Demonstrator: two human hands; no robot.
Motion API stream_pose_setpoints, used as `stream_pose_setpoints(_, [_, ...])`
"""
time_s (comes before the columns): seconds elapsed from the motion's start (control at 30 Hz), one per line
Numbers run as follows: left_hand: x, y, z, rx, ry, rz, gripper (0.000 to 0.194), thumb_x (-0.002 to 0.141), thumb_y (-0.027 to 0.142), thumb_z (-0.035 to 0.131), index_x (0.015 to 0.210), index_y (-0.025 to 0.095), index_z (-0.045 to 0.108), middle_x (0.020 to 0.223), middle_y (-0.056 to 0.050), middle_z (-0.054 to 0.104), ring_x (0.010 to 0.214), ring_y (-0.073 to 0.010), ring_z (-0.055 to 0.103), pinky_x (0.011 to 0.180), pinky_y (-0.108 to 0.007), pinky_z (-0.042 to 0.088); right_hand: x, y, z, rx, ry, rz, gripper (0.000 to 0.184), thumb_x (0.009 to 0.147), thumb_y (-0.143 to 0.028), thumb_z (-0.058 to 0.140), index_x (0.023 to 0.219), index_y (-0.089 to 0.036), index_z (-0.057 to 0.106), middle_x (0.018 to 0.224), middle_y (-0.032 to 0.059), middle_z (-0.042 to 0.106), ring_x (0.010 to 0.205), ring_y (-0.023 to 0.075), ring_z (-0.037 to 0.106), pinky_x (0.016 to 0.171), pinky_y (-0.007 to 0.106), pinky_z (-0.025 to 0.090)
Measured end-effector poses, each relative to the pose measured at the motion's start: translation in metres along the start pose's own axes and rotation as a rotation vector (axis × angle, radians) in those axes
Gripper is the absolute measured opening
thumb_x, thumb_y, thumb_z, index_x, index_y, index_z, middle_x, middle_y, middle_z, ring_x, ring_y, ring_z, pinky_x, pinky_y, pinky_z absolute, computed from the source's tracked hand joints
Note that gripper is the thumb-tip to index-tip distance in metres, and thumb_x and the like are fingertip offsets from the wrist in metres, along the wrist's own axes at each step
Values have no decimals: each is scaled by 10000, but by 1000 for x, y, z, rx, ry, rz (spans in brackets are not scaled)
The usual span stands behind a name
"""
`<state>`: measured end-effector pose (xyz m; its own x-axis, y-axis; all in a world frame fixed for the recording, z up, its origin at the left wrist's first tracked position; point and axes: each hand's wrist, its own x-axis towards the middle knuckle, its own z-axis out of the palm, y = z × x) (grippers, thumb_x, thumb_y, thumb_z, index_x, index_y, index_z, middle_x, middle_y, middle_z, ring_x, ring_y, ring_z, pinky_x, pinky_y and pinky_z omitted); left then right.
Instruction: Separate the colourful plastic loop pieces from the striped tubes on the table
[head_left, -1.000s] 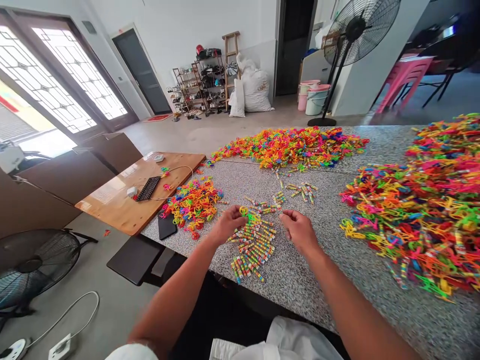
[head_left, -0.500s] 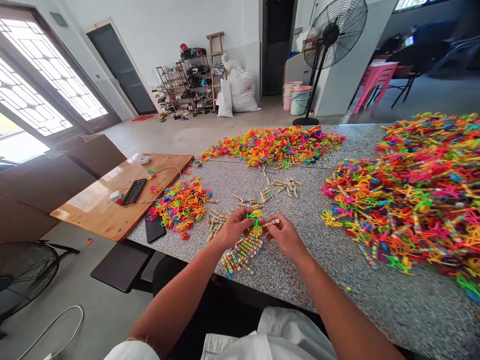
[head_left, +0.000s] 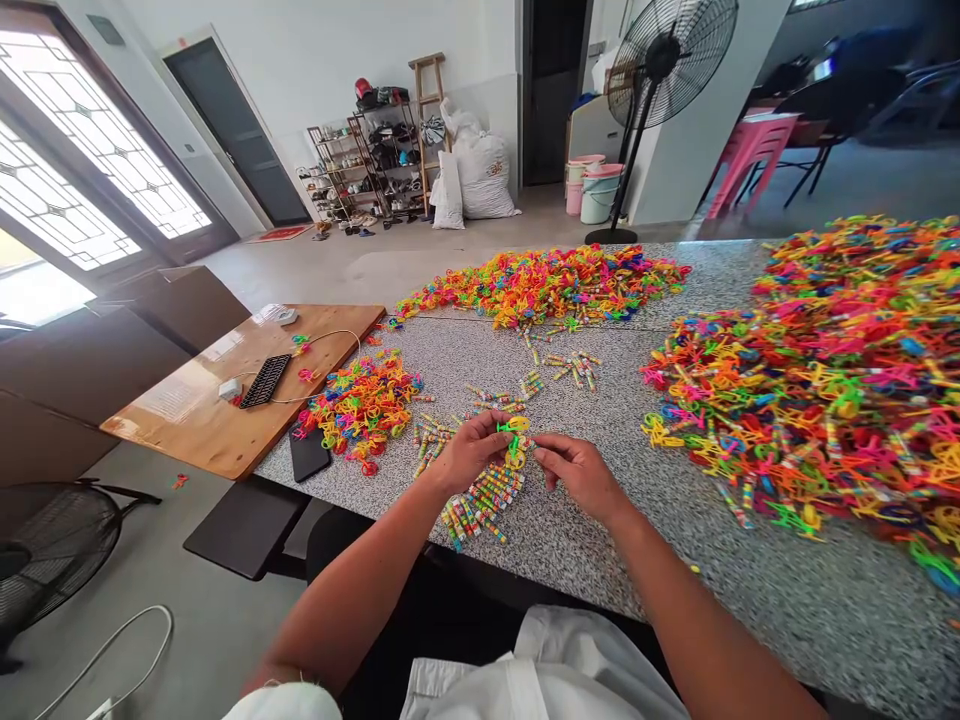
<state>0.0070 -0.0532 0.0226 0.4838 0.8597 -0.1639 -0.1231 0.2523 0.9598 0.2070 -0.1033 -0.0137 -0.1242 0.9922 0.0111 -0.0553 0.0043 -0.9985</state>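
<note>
My left hand [head_left: 471,448] is closed around a small green and yellow plastic ring piece [head_left: 514,436], held just above the speckled granite table [head_left: 600,560]. My right hand [head_left: 574,468] sits right beside it, fingers pinched at the piece's right side. Under both hands lies a row of small striped candy tubes [head_left: 480,500]. More loose tubes [head_left: 574,368] are scattered farther back on the table.
A small pile of coloured plastic rings [head_left: 361,402] lies to the left, beside a black phone [head_left: 309,452]. A long heap [head_left: 540,285] fills the far edge and a huge heap [head_left: 832,370] the right. A wooden side table [head_left: 225,415] and a standing fan [head_left: 660,70] are nearby.
My hands came together from apart, and the right one now pinches at the ring piece that the left holds. The view shifted slightly left.
</note>
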Motion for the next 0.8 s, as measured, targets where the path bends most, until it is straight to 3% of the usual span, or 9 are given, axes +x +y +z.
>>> stream_pose_setpoints(0.33, [-4,-7,-4,169,-75,63,412,789,464,781,1040,168,641,751,23,564,645,-78,495,631,-215,414,-4,-4,-3,157,-153,111,298,839,-479,715,859,-185,759,582,-52,446,481,100,406,421,247,480])
stream_pose_setpoints(0.43, [-7,-6,-2,239,-93,101,366,824,438,746,1041,166,632,753,20,570,654,-90,503,635,-226,409,-7,-5,-6,174,-174,142,293,835,-466,721,888,-181,762,577,-64,407,470,94,378,422,247,481])
stream_pose_setpoints(0.57, [-9,-4,3,386,-85,106,266,859,375,682,1028,177,626,717,24,560,631,-106,489,609,-241,378,-12,-7,-9,32,-165,148,331,857,-469,689,1003,-185,774,581,-57,470,456,104,466,443,247,461])
stream_pose_setpoints(0.67, [-11,-5,9,537,-19,126,172,848,303,658,977,190,647,657,41,506,594,-106,422,575,-243,317,-16,-7,-11,-145,-153,95,322,882,-459,648,1043,-211,776,603,-47,552,461,119,538,465,249,450])
stream_pose_setpoints(0.8, [-10,-6,21,641,25,192,120,850,264,627,947,205,664,648,40,487,596,-114,401,564,-250,286,-19,-1,-15,-211,-113,19,337,918,-445,600,1109,-217,759,603,-44,580,495,131,561,507,254,452])
